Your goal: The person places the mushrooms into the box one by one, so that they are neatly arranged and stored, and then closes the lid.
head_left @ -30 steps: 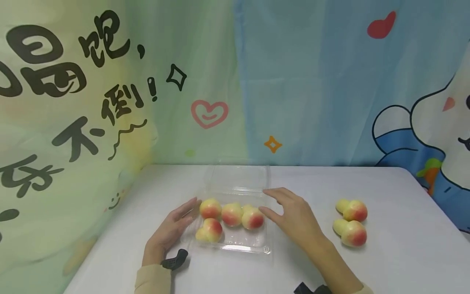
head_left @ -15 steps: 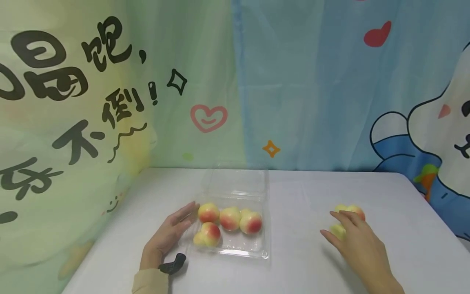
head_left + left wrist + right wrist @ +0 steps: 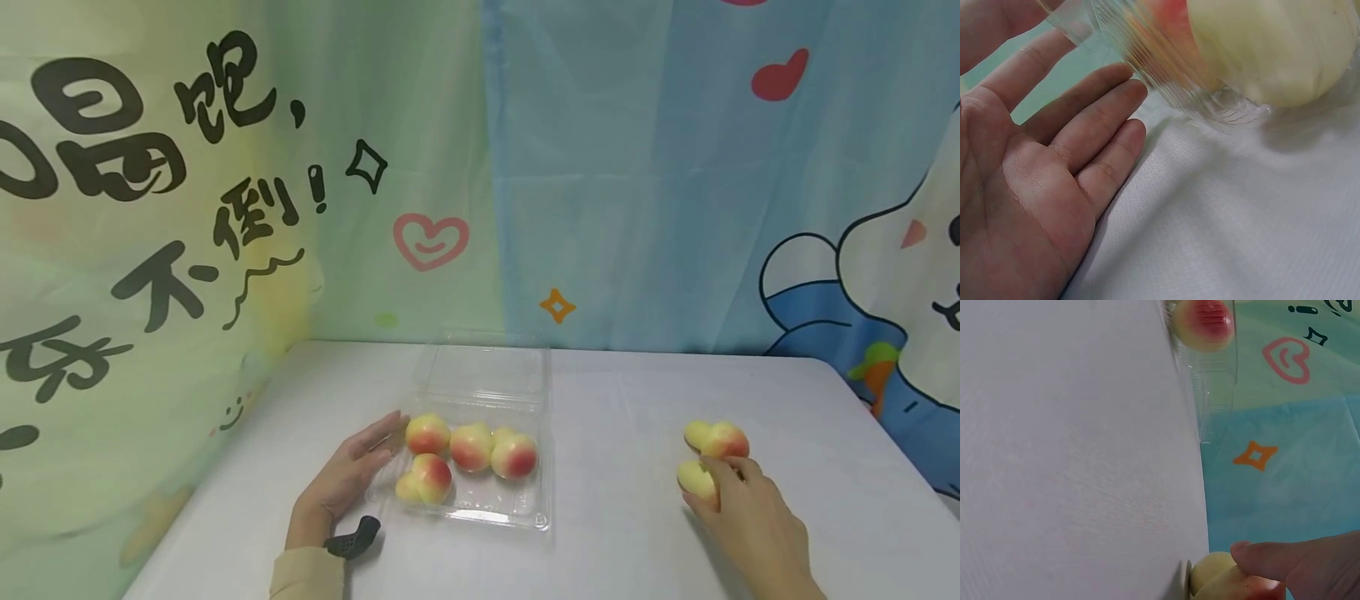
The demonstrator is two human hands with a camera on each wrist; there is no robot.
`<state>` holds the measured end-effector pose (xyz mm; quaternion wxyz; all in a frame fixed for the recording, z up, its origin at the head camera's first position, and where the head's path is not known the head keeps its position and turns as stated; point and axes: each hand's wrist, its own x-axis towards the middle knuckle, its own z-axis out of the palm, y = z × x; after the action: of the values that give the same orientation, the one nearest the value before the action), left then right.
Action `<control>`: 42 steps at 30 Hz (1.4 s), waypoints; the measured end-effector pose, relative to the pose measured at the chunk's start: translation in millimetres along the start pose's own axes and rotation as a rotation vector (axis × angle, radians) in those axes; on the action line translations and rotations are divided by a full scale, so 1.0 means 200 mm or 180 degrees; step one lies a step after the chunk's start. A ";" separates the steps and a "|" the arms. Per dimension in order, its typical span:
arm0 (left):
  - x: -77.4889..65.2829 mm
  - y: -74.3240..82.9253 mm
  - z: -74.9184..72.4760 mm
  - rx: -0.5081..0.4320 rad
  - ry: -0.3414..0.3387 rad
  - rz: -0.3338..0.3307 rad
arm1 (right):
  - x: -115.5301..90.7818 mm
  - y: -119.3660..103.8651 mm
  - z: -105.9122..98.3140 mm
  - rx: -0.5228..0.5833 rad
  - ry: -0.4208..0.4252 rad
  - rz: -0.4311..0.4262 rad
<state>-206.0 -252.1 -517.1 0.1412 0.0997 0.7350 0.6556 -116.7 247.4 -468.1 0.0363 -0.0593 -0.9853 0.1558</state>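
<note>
At four o'clock the right hand (image 3: 757,517) pinches a fruit (image 3: 695,478), left hand (image 3: 343,472) fingers spread: grasping seems underway, lifting due.

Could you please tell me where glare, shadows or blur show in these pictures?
Head view: glare on the near rim of the clear container, a soft shadow beside the right hand; left wrist: the nearest fruit looks blurred; right wrist: a shadow beside the pinched fruit.
</note>
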 end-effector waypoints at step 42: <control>-0.01 0.00 0.00 0.0058 -0.0059 0.0095 | 0.07 -0.16 0.16 0.0631 0.0024 -0.1181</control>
<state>-203.6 -252.9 -517.5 0.1373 0.1180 0.7381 0.6499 -136.5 209.5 -488.4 0.0737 0.1264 -0.9591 0.2424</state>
